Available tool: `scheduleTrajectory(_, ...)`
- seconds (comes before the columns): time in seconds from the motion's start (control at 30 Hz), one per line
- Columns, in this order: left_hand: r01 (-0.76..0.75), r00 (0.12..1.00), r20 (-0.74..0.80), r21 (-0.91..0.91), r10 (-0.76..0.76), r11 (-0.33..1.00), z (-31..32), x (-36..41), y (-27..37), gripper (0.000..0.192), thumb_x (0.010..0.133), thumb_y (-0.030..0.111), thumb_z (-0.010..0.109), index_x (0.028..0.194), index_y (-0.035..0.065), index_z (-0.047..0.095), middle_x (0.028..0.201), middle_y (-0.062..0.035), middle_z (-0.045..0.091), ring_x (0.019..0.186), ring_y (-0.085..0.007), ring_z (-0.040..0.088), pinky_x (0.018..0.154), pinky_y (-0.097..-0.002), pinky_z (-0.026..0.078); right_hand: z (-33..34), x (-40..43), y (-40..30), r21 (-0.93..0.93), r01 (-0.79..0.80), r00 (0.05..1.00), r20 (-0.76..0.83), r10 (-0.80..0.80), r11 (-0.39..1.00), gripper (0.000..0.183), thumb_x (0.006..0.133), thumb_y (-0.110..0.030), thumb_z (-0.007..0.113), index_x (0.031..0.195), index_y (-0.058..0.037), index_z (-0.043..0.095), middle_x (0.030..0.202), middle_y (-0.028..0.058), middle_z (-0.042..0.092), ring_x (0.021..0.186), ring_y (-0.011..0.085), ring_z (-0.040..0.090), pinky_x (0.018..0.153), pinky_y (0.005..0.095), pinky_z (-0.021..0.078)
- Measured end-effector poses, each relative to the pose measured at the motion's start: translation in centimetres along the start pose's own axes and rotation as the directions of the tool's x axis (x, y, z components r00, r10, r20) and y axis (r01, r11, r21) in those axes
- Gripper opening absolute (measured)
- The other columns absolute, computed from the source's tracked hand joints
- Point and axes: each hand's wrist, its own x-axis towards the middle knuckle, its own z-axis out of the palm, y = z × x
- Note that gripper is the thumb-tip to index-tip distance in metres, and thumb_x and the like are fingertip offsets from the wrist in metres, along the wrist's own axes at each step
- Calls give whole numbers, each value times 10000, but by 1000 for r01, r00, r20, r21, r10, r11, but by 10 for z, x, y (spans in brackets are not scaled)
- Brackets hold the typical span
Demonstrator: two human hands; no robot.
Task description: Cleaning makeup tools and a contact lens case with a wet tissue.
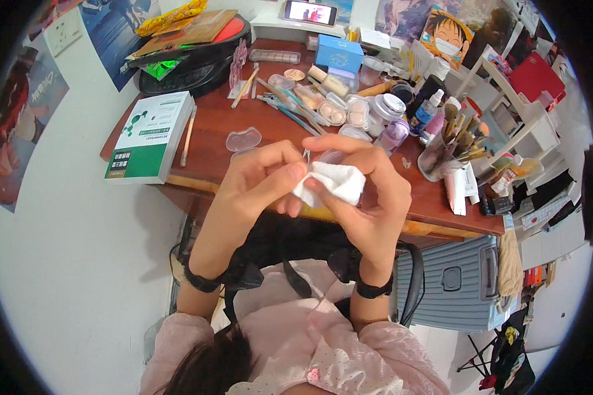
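Note:
Both hands are raised over the front edge of the desk, close together. In my right hand (375, 197) a folded white cloth or cotton pad (343, 180) is gripped, its thumb pressing on the near side. My left hand (257, 185) meets the pad's left edge, thumb and index finger pinched together. From that pinch a small, thin, forked metallic-looking item (306, 154) sticks up; most of it is hidden by the fingers. Behind the hands, a clear plastic lid or case (243, 139) lies on the desk.
The wooden desk (207, 133) bears a thick book (150, 136) at left and a cluster of cosmetics containers (346, 111). A cup of makeup brushes (437, 158) stands at right, near white tubes (457, 190). A phone (310, 12) leans at the back. A blue suitcase (449, 281) stands below.

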Motion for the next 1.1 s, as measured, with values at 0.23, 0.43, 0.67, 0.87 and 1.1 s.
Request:
scheduleTrajectory(0.23,60,998,32,-18,-59,998,-1,1,3,175,930,198,525,855,42,549,693,-11,559,621,-58,499,571,-188,374,-2,-2,3,40,-34,995,-90,37,999,140,751,27,676,832,9,563,954,129,690,793,159,650,671,258,501)
scheduleTrajectory(0.43,102,992,70,9,-103,995,-1,1,7,142,917,169,553,903,28,561,742,-35,599,653,-66,538,589,-184,395,-6,0,6,386,-147,972,-115,205,911,166,838,50,591,900,-12,450,993,218,664,835,180,661,682,263,529)
scheduleTrajectory(0.67,-302,907,-175,363,383,881,17,-2,2,292,741,-26,731,974,18,561,830,-12,607,722,-44,544,615,-175,412,-10,4,19,241,44,929,-366,49,970,210,875,58,475,1042,-45,403,1122,246,579,824,213,622,564,243,499)
scheduleTrajectory(0.87,-334,870,-124,563,478,756,15,-9,0,418,683,-117,729,1031,7,533,938,-44,549,822,-85,537,703,-197,430,-18,1,6,309,-71,986,-123,114,948,206,834,19,581,1038,-1,556,957,116,647,773,114,580,682,247,475)
scheduleTrajectory(1.1,-334,848,-114,644,518,688,13,-11,-11,441,668,-91,769,1028,13,535,933,-18,551,775,-56,510,653,-176,406,-10,0,6,161,-151,985,-58,162,975,200,806,2,646,1002,-9,607,954,58,650,778,95,594,710,230,469)
